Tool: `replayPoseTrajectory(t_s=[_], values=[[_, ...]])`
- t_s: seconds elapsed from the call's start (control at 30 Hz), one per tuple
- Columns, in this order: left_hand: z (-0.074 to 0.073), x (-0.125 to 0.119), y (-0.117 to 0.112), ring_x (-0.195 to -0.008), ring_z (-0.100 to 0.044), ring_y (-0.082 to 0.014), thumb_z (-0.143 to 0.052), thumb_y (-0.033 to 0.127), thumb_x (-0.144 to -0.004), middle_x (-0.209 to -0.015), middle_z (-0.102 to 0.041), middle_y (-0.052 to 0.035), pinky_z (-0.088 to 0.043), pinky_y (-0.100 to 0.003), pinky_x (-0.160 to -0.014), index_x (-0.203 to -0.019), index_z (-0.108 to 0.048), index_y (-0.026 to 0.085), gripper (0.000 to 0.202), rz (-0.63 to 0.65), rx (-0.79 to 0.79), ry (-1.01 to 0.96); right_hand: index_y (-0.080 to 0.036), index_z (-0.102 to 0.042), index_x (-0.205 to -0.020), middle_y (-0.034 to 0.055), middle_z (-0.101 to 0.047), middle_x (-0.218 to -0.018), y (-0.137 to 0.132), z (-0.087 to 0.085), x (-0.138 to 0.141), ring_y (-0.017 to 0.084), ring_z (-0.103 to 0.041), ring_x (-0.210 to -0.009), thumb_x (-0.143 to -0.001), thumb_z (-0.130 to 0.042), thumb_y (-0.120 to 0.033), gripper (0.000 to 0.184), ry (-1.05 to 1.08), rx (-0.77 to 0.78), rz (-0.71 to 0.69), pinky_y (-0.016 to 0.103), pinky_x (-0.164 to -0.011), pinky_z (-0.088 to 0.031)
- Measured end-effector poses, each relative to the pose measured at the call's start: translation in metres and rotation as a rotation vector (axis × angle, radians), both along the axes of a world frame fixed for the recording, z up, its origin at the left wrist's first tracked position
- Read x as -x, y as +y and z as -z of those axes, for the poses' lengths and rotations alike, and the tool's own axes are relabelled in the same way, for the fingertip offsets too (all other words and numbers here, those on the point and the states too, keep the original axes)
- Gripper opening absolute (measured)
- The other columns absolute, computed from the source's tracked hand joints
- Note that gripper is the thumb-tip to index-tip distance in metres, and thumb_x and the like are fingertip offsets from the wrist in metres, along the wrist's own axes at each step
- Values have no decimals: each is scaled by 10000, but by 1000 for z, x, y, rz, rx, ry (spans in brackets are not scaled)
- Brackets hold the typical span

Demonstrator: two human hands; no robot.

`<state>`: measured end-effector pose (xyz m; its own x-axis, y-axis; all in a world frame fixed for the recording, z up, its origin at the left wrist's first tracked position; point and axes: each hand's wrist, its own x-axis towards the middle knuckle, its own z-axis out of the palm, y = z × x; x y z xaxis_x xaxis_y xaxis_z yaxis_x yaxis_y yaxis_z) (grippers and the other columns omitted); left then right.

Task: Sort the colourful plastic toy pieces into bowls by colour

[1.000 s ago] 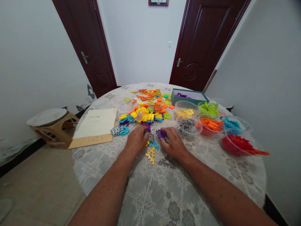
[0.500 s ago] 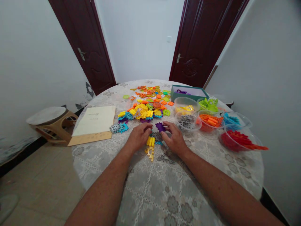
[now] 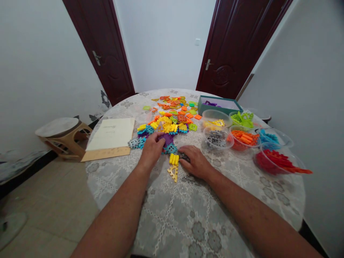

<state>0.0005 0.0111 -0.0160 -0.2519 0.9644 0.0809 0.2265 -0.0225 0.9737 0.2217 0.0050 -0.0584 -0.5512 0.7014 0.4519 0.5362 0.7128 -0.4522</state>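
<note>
My left hand (image 3: 152, 147) is closed, thumb and fingers pinching the edge of a purple toothed building piece (image 3: 168, 139) at the near side of the mixed pile. Blue toothed pieces (image 3: 170, 148) lie just in front of it. My right hand (image 3: 195, 160) rests low on the table, its fingers curled around a dark grey toothed piece (image 3: 184, 156), mostly covered. Between the hands are a yellow ribbed piece (image 3: 174, 159) and a pale yellow triangular piece (image 3: 173, 173). Flat grey pieces (image 3: 192, 180) lie below my right hand.
Yellow and orange pieces (image 3: 166, 123) are heaped beyond my hands. Clear bowls of sorted pieces stand right, including grey (image 3: 216, 139), orange (image 3: 244, 138) and red (image 3: 276, 161). A green box (image 3: 223, 107) is behind them. Paper (image 3: 113, 134) lies left; a stool (image 3: 63, 136) stands beyond the table.
The purple piece has left my right hand, and a purple piece now shows at my left fingertips. My left hand moved left toward the pile; my right hand lowered onto the grey piece.
</note>
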Motion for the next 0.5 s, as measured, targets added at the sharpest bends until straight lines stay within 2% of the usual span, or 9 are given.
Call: replayPoseTrajectory(t_s=[0.1, 0.27, 0.4, 0.5], values=[[-5, 2, 1, -715, -639, -140, -662, 254, -762, -959, -719, -45, -579, -242, -569, -1118, -722, 172, 370, -97, 16, -213, -204, -686, -1172, 107, -719, -1169, 7, 9, -3, 265, -621, -1137, -884, -570, -120, 321, -68, 13, 97, 466, -1064, -456], [-11, -1, 0, -750, -641, -132, -687, 190, -704, -839, -636, 0, -659, -314, -664, -922, -661, 173, 219, -90, 59, -557, -179, -681, -1218, 140, -690, -1241, 9, 10, -7, 300, -567, -1216, -776, -536, -35, 487, -96, -52, 251, 516, -1107, -405], [-9, 0, 0, -822, -715, -175, -677, 185, -716, -848, -648, -11, -675, -351, -686, -895, -614, 175, 190, -78, 34, -634, -207, -675, -1257, 134, -663, -1305, 0, 4, -4, 296, -537, -1278, -737, -532, -19, 571, -65, -85, 193, 550, -1168, -339], [-7, 0, 0, -903, -762, -222, -668, 190, -742, -946, -716, -65, -676, -365, -708, -917, -582, 173, 196, -35, 13, -635, -236, -671, -1278, 116, -658, -1335, -11, -5, 4, 299, -513, -1334, -801, -559, -73, 517, -69, -105, 103, 587, -1221, -244]])
